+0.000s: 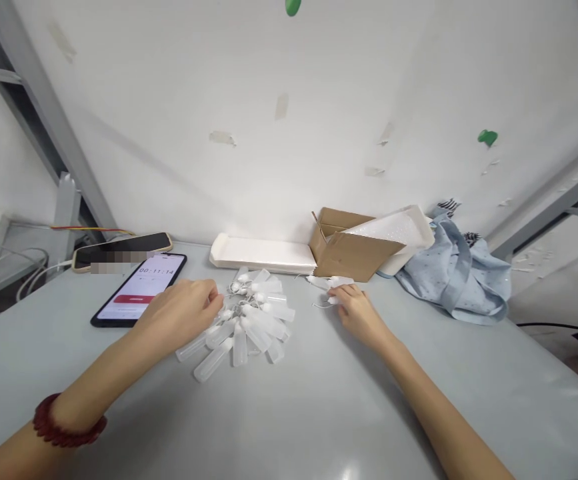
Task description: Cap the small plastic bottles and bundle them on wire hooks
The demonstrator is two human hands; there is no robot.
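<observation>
A pile of translucent white plastic tubes (253,323) with thin white cords lies fanned out on the grey table (289,420). Over the pile's left edge is my left hand (186,307), fingers curled inward; what they hold, if anything, is hidden. To the right, apart from the pile, a few more corded tubes (320,283) lie in front of the cardboard box. My right hand (356,310) has its fingers closed on one of these, close to the tabletop. The fingers partly cover it.
A phone showing a timer (141,290) lies left of the pile, with a second phone (121,252) on a cable behind it. White foam trays (263,253) and an open cardboard box (363,253) stand against the wall. A light blue cloth bag (456,273) lies at the right.
</observation>
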